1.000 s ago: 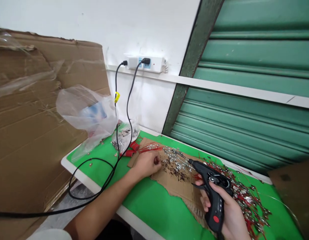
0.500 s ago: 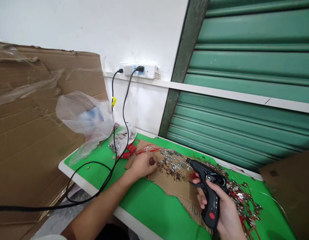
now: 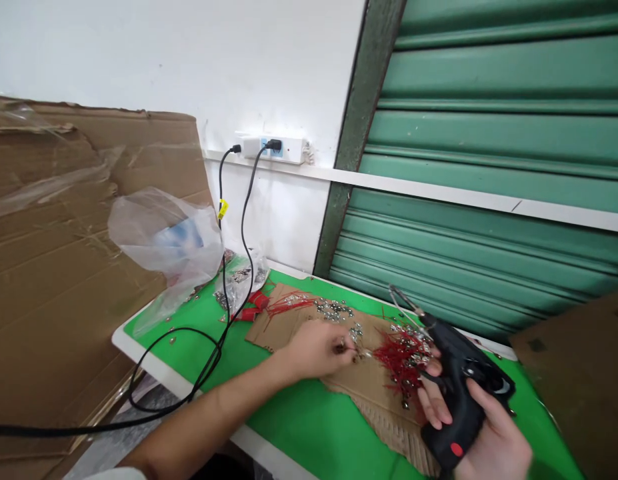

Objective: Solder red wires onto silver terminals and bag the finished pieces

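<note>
My right hand (image 3: 493, 427) is wrapped round the grip of a black glue gun (image 3: 463, 373). The gun has a red dot low on its handle and a bent wire loop at its nozzle, which points up and left. Over the cardboard sheet (image 3: 373, 407), my left hand (image 3: 321, 348) is closed in a pinch. What its fingertips hold is too small and blurred to name. Just right of those fingertips lies a heap of red strings (image 3: 396, 357) with small shiny metal pieces. More silvery pieces (image 3: 333, 309) lie on the cardboard behind the left hand.
A green-topped table (image 3: 283, 427) with a white rim stands against the wall. Black cables (image 3: 221, 340) run from a power strip (image 3: 289, 151) across its left side. Nearby are red spools (image 3: 249, 313), a clear bag (image 3: 241, 280) and a large cardboard box (image 3: 89, 267).
My left hand has moved right across the cardboard, still pinched. My right hand has swung the glue gun right, away from the cardboard, uncovering the red strings. The view has shifted slightly.
</note>
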The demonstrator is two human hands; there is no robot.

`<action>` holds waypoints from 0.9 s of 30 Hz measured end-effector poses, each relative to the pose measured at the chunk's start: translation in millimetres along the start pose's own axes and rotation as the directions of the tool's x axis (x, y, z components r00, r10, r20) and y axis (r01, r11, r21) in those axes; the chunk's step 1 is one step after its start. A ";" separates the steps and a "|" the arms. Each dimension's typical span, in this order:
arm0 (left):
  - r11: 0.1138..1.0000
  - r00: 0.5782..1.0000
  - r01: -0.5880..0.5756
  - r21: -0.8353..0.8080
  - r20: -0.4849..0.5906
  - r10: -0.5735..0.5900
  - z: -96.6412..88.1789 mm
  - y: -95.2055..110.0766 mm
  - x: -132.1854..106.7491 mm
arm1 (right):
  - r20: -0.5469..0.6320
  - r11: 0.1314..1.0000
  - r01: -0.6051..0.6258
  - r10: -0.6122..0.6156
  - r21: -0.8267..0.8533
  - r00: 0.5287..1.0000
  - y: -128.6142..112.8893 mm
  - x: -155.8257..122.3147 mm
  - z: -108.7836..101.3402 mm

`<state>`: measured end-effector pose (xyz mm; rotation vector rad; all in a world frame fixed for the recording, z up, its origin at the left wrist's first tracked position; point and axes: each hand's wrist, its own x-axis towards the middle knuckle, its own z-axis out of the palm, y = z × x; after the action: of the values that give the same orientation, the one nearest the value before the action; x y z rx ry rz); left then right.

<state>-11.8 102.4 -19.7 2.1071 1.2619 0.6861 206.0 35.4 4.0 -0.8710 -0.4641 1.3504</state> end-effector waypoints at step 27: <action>0.949 0.996 -0.052 0.310 0.085 0.027 9.5 -35.4 12.6 | -0.012 0.999 -0.036 0.036 0.041 0.999 -0.6 -3.7 9.5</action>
<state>-21.2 125.2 -49.6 2.3944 1.3594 0.4339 198.6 34.4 11.0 -0.8573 -0.4112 1.3818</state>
